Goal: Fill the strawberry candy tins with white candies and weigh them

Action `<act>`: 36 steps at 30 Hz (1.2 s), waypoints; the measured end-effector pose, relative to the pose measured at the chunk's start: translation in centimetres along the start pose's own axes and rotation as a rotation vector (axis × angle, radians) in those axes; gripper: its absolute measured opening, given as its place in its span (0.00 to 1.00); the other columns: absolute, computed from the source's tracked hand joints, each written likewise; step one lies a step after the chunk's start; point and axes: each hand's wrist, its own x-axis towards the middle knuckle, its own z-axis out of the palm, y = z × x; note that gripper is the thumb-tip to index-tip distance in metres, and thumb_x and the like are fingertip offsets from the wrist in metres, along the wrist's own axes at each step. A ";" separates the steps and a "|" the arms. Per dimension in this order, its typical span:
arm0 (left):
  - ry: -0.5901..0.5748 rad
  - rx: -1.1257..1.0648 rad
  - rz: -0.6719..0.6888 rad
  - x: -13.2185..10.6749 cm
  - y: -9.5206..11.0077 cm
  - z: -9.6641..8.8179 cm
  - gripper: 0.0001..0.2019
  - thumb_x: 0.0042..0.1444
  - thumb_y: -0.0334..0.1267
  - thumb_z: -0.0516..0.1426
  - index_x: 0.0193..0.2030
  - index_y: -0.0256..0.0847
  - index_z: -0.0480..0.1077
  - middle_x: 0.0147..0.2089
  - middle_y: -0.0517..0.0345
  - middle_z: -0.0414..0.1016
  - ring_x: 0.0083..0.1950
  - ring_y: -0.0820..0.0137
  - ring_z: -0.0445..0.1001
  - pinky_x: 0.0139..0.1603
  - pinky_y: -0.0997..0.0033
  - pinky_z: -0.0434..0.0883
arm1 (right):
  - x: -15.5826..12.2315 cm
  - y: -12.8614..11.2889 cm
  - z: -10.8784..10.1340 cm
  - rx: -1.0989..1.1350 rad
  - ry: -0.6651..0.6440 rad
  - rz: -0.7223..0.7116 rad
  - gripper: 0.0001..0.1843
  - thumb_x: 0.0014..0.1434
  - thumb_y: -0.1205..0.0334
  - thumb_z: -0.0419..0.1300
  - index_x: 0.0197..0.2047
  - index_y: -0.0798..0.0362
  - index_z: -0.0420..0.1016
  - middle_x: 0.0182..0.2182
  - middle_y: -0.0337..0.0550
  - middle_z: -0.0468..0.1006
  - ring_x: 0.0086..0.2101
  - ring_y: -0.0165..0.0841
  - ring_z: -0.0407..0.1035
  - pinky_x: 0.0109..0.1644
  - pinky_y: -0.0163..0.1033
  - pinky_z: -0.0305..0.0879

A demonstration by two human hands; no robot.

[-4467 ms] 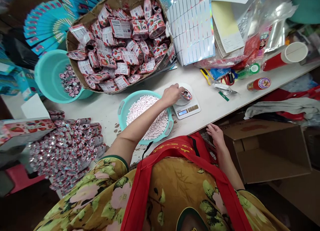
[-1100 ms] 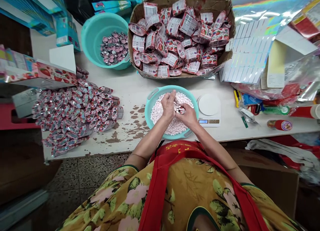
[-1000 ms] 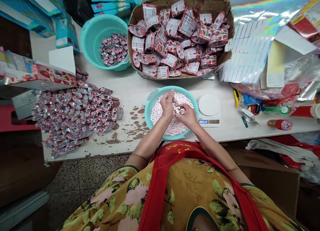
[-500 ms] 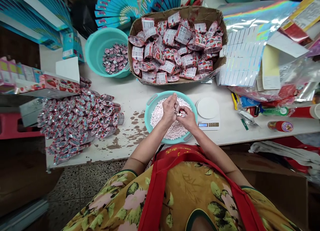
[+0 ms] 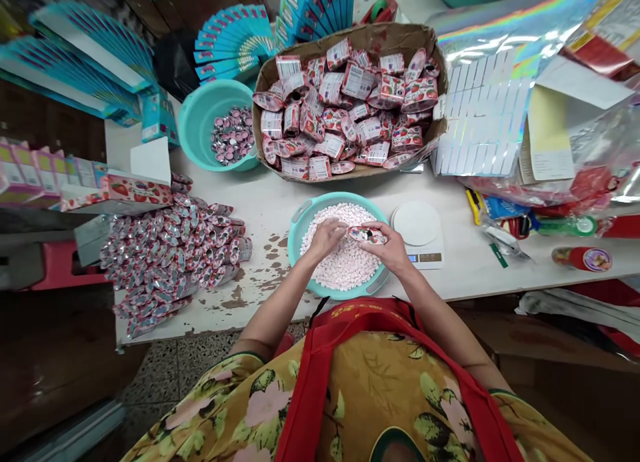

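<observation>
My right hand (image 5: 393,250) grips a small oval strawberry-print tin (image 5: 370,236) above a turquoise basin (image 5: 295,230). The tin's printed oval face is turned up, with a small dark opening near its middle. Pale pink candies (image 5: 345,272) fill the basin below. At the tin's left end is my left hand (image 5: 326,238), palm down, its fingers curled together. Whatever those fingers hold, if anything, is hidden.
A carton (image 5: 350,172) of strawberry tins stands behind the basin. Another turquoise bowl (image 5: 193,132) holds small round caps (image 5: 233,135). Many tins (image 5: 170,249) lie at left. A white scale (image 5: 417,225) sits right of the basin, beyond it a yellow cutter (image 5: 473,205).
My left hand has come down from an upright fist over the tin and moved left, palm down. The tin in my right hand now shows more of its face. The view has shifted slightly.
</observation>
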 end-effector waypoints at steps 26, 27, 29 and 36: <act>0.078 -0.229 0.093 0.2 0.4 2.7 0.24 0.60 0.60 0.56 0.44 0.40 0.77 0.46 0.46 0.78 0.50 0.59 0.76 0.58 0.54 0.71 | -1.6 -0.6 0.9 0.246 0.143 0.141 0.31 0.44 0.42 0.72 0.47 0.50 0.72 0.42 0.42 0.81 0.43 0.38 0.76 0.54 0.46 0.74; 0.135 -0.115 0.109 0.2 -1.4 2.8 0.24 0.63 0.59 0.53 0.45 0.40 0.76 0.49 0.44 0.78 0.53 0.57 0.75 0.61 0.53 0.68 | -2.6 -0.3 1.6 0.244 0.104 0.176 0.30 0.43 0.44 0.73 0.45 0.50 0.73 0.39 0.40 0.81 0.40 0.36 0.76 0.52 0.45 0.75; 0.104 0.161 0.148 0.9 -4.1 3.1 0.21 0.65 0.54 0.52 0.49 0.39 0.75 0.55 0.41 0.75 0.60 0.54 0.70 0.68 0.49 0.61 | -4.7 0.5 2.4 0.236 0.004 0.231 0.30 0.40 0.48 0.75 0.45 0.49 0.73 0.38 0.38 0.80 0.39 0.35 0.76 0.49 0.42 0.75; -0.103 0.589 0.151 -0.8 -5.2 4.7 0.17 0.64 0.52 0.55 0.47 0.40 0.74 0.49 0.40 0.76 0.54 0.50 0.71 0.60 0.51 0.64 | -7.4 0.8 2.3 0.260 -0.094 0.333 0.27 0.42 0.52 0.74 0.45 0.50 0.75 0.37 0.37 0.81 0.35 0.32 0.76 0.43 0.39 0.75</act>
